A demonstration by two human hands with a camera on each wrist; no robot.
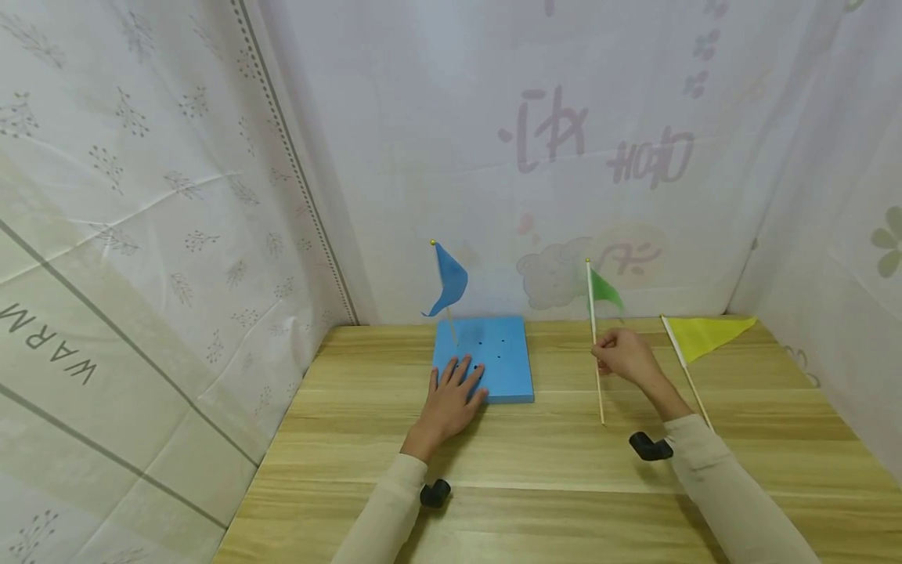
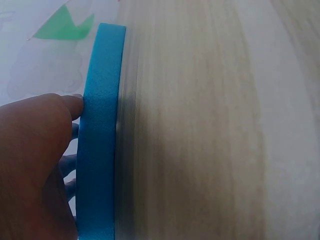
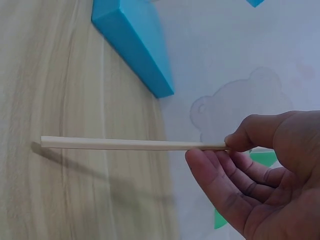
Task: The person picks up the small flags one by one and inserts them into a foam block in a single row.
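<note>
My left hand [image 1: 449, 401] rests with spread fingers on the front left of a blue foam block [image 1: 513, 376] that has several small holes in its top. A blue flag [image 1: 452, 279] on a thin stick stands in the block's back left, leaning left. To the right of the block, my right hand [image 1: 625, 356] pinches the wooden stick [image 3: 125, 144] of a green flag [image 1: 604, 290] between thumb and fingers. That stick is nearly upright, its bare lower end pointing down close over the table. In the left wrist view the thumb lies along the block's top edge.
A yellow flag [image 1: 708, 335] lies on the wooden table [image 1: 535, 462] at the right, its stick running beside my right forearm. Printed curtains [image 1: 437, 157] hang behind the table and at both sides. Black wrist-camera mounts [image 1: 650, 446] stick out at both cuffs.
</note>
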